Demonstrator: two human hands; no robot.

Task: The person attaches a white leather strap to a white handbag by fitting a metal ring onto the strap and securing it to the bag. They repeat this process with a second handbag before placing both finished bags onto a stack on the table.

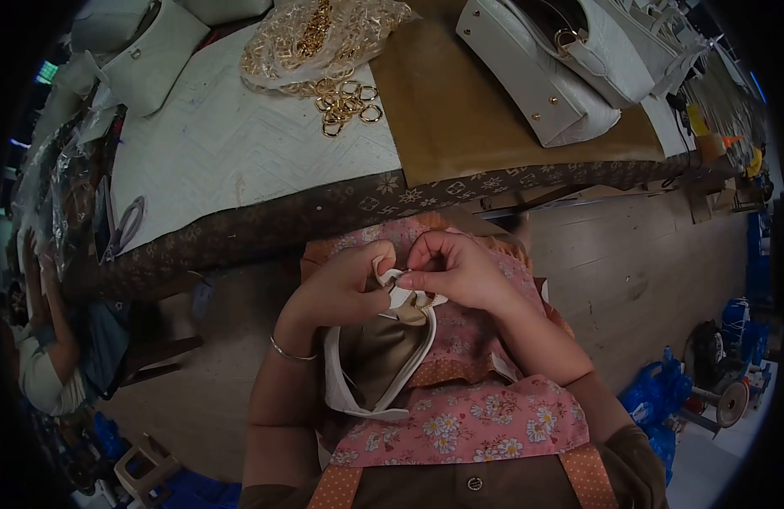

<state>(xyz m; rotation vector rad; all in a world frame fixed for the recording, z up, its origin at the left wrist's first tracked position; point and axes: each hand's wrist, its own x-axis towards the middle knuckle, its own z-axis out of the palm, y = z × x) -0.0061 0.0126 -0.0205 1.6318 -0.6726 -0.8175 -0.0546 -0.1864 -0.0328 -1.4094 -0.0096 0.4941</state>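
One work table (239,161) across the top, covered in pale quilted sheeting. One tan board (460,110) on it, right of centre. At least two finished white bags (553,76) on that board, overlapping; one more white bag (154,59) at the table's far left corner. One floral apron (468,420) over the lap. One unfinished white handbag (379,356) on the apron, mouth open, tan lining showing. One clear sack of gold hardware (324,34) at top centre. Just below it, a loose cluster of gold rings (348,102), about a dozen, too tangled to count exactly. One pair of scissors (125,225) near the table's left edge. One thin bangle (290,352) on the left wrist.

Bags at top right cut off by the frame, so no firm count there. A second person (44,356) at far left, mostly lost in the dark rim of the lens; only a pale sleeve and an arm clear. A small gold fitting (424,301) at the handbag's upper rim, half covered by fingers, shape hard to make out.

Closed left hand (341,288), thumb and fingers pinching a white strap tab (394,284) at the handbag's upper rim. Closed right hand (455,267) too, fingertips nipping the same tab from the other side. Hands touching, tab between them. Handbag body hanging below both hands, in the lap, under the table edge, well apart from the bags on the table.
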